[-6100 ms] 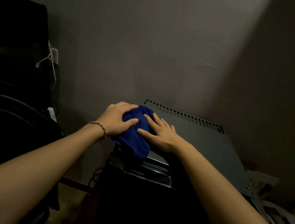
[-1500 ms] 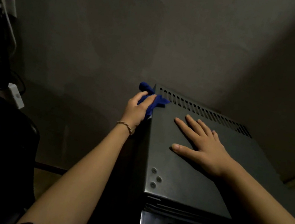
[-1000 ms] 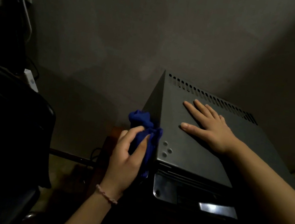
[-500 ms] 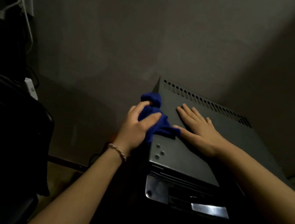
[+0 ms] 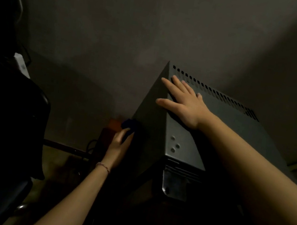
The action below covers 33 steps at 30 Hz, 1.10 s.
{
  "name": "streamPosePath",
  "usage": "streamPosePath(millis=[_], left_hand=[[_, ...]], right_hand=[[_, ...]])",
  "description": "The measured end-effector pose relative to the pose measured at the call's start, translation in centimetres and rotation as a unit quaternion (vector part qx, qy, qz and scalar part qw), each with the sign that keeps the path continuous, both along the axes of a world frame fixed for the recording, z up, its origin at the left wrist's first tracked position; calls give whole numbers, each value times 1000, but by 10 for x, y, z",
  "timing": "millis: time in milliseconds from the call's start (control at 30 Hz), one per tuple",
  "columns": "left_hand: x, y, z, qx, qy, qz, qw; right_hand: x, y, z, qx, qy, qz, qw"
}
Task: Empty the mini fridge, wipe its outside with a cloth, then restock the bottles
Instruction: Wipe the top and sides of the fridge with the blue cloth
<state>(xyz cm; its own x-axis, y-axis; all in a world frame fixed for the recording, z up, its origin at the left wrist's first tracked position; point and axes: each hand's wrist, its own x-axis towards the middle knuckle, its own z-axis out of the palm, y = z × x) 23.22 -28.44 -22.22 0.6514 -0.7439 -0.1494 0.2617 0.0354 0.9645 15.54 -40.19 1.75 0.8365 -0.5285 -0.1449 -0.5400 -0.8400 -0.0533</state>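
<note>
Slips and bumps while wiping the fridge side

Fingers of the left hand (image 5: 118, 147) are curled round a blue cloth (image 5: 129, 125) and press it flat on the left side of the mini fridge (image 5: 182, 137). The cloth sits low on that dark side wall, near the back. The right hand (image 5: 181, 102) lies flat on the fridge top with its fingers straight, close to the row of air slots (image 5: 215, 93). It holds nothing.

What could go wrong? The room is very dark, so it is hard to see dirt. Some spots may get missed. The cloth is a small bunch in the hand, so part of it could slip out and drop to the floor beside the fridge. There looks to be a cable (image 5: 91, 144) down by the left hand, and the cloth or the hand could snag it. A dark chair (image 5: 3, 127) stands near on the left, and the elbow could bump it on a big swipe. A hard push on the side could make the fridge slide or tip a bit, so the flat hand on top helps to keep it in place. No bottles can be seen here, and I cannot tell where they are.
</note>
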Motion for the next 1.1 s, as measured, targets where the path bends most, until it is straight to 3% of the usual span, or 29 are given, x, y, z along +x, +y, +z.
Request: streamPosePath(millis=[167, 267, 500, 633, 833, 1033, 1100], left_hand=[[-58, 71, 51, -67, -33, 36, 997], [-80, 95, 94, -132, -110, 71, 982], [-68, 86, 142, -193, -202, 52, 959], [-38, 46, 126, -204, -162, 45, 964], [37, -42, 76, -60, -103, -33, 992], [72, -91, 50, -36, 3, -55, 998], [75, -94, 32, -16, -4, -62, 998]], right_hand=[[0, 2, 0, 2, -2, -5, 1000], [1, 4, 1, -4, 1, -8, 1000], [0, 8, 4, 6, 8, -5, 1000], [-2, 7, 3, 7, -5, -2, 1000], [0, 5, 3, 11, -2, 2, 1000], [0, 4, 4, 9, 2, 3, 1000], [0, 5, 5, 12, 3, 0, 1000]])
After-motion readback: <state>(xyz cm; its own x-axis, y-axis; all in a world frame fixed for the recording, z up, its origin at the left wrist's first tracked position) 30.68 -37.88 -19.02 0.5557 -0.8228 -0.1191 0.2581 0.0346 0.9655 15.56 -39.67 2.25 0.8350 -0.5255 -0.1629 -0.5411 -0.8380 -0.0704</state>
